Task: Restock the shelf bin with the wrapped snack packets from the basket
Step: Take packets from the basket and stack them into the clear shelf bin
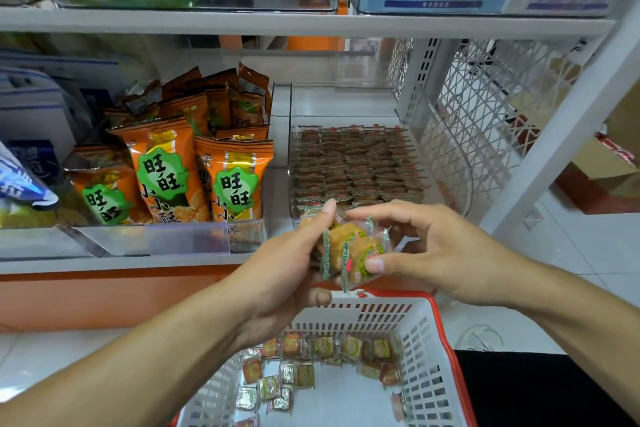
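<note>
Basket, white with a red rim, sits nearest and holds loose wrapped packets scattered on its floor. Above its far rim, the left hand and right hand together hold a small stack of snack packets; both grips are curled around it. Beyond, the clear shelf bin holds neat rows of packets. Orange snack bags stand to its left.
</note>
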Tool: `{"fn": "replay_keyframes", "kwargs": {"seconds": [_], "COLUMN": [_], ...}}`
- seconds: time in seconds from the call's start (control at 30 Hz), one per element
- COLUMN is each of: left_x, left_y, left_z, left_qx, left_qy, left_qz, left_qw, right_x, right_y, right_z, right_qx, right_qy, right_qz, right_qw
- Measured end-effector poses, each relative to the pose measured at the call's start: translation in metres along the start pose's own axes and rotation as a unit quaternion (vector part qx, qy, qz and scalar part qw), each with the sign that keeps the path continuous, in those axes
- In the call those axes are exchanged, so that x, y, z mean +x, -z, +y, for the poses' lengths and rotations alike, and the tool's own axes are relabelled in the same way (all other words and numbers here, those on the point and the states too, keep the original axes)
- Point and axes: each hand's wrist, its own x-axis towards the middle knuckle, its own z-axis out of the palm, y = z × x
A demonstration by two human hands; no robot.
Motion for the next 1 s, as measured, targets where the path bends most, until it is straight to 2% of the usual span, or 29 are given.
{"fn": "replay_keyframes", "kwargs": {"seconds": [0.17, 0.33, 0.37, 0.43, 0.5, 0.57, 0.73, 0.83, 0.93, 1.0], "left_x": [0.002, 0.003, 0.004, 0.005, 0.004, 0.001, -0.003, -0.004, -0.004, -0.005], "left_y": [-0.001, -0.002, -0.002, -0.003, -0.003, -0.004, -0.002, 0.001, 0.003, 0.002], "left_z": [-0.003, -0.005, -0.005, -0.005, -0.003, -0.003, -0.007, -0.009, -0.009, -0.008], "left_qx": [-0.043, -0.041, -0.036, -0.029, -0.029, -0.022, -0.026, -0.017, -0.017, -0.017], "left_qy": [-0.008, -0.03, -0.042, -0.072, -0.101, -0.112, -0.115, -0.116, -0.101, -0.077], "left_qz": [0.005, 0.026, 0.034, 0.05, 0.045, 0.017, -0.043, -0.068, -0.079, -0.075], "left_qw": [0.999, 0.998, 0.998, 0.996, 0.993, 0.993, 0.992, 0.991, 0.992, 0.994], "right_x": [-0.003, -0.006, -0.004, -0.001, 0.002, 0.002, 0.002, 0.002, 0.003, 0.004], "right_y": [-0.003, -0.007, -0.008, -0.012, -0.017, -0.022, -0.025, -0.021, -0.018, -0.011], "right_z": [0.002, 0.001, 0.0, -0.003, -0.007, -0.01, -0.008, -0.004, -0.002, 0.002], "right_qx": [-0.02, -0.112, -0.068, 0.147, 0.363, 0.425, 0.391, 0.325, 0.21, 0.098], "right_qy": [-0.006, -0.023, -0.03, -0.073, -0.136, -0.165, -0.18, -0.192, -0.188, -0.137], "right_qz": [-0.009, 0.002, 0.006, 0.025, 0.018, -0.01, -0.097, -0.11, -0.059, 0.003], "right_qw": [1.0, 0.993, 0.997, 0.986, 0.922, 0.89, 0.898, 0.92, 0.958, 0.986]}}
